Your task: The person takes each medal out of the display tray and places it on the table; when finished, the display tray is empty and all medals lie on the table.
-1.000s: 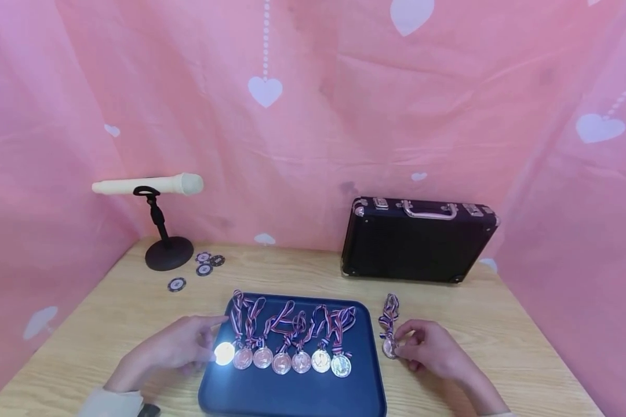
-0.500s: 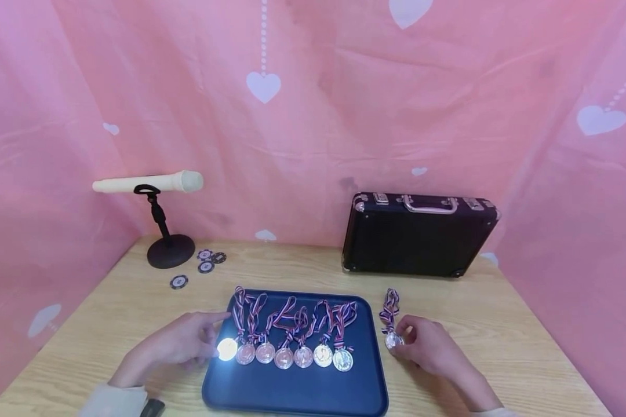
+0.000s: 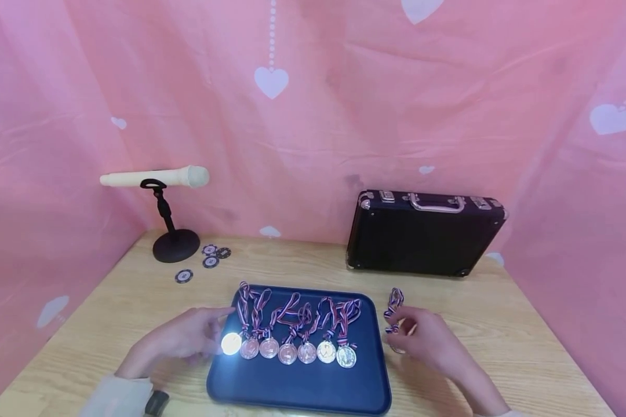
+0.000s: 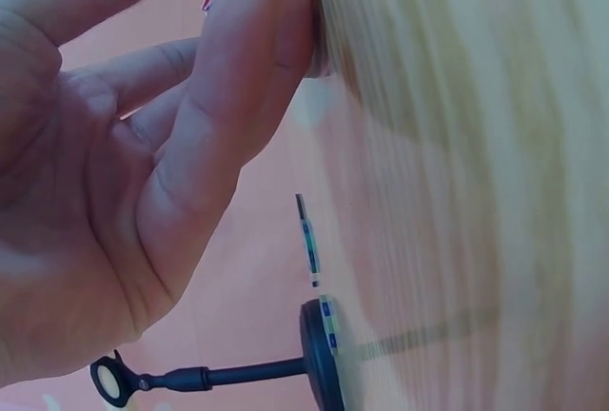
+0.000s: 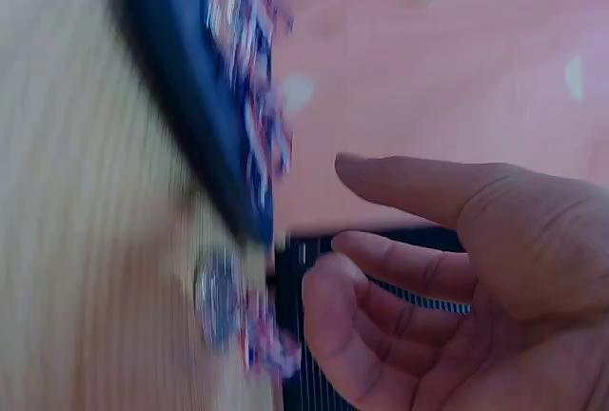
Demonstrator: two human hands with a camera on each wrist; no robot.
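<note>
My left hand [image 3: 190, 335] is at the left rim of a dark blue tray [image 3: 292, 388], fingertips right at the edge; the left wrist view has the fingers [image 4: 238, 78] mostly straight and loosely bent. Across the tray lies a row of several medals [image 3: 287, 353], their striped ribbons stretched toward the back. The leftmost medal [image 3: 232, 343] glares brightly. Right of the tray, on the table, is a separate medal [image 5: 219, 297] with its bunched ribbon [image 3: 395, 301]. My right hand [image 3: 430, 341] hovers over it, thumb and fingers apart, nothing between them.
A black briefcase [image 3: 422, 240] with metal corners stands at the back right. At the back left, a white microphone [image 3: 156, 177] rests on a black stand [image 3: 176, 245], near several poker chips [image 3: 211, 262]. A pink curtain [image 3: 313, 145] with white hearts hangs behind the wooden table [image 3: 281, 260].
My right hand has let go of the separate medal and lifted off it, thumb and fingers spreading. The left hand stays at the tray's rim. The whole head view has shifted slightly.
</note>
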